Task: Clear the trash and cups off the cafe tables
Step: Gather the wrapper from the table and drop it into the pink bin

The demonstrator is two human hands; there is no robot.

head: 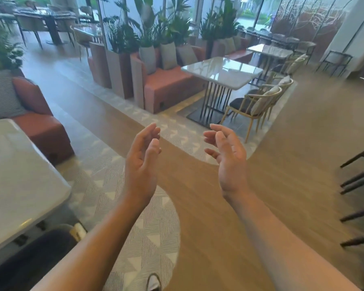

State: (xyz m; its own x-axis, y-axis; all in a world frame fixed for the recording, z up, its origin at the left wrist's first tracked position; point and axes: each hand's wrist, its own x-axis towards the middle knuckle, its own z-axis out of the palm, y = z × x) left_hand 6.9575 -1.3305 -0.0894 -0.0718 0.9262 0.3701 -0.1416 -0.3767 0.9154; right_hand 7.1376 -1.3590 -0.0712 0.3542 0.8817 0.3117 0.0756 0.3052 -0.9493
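My left hand (142, 164) and my right hand (227, 158) are raised in front of me over the floor, palms facing each other, fingers apart and slightly curled, holding nothing. A white marble-top cafe table (223, 73) stands ahead to the right, its top bare. A second pale table (19, 177) is close at my left, also bare. No cups or trash show in this view.
Orange sofa benches (164, 89) with grey cushions and tall planters (119, 74) line the window side. Wicker chairs (259, 103) stand by the far table. Dark stool legs (359, 181) jut in at right. A dark chair back (32, 255) sits at my lower left. Wood and patterned floor lies between.
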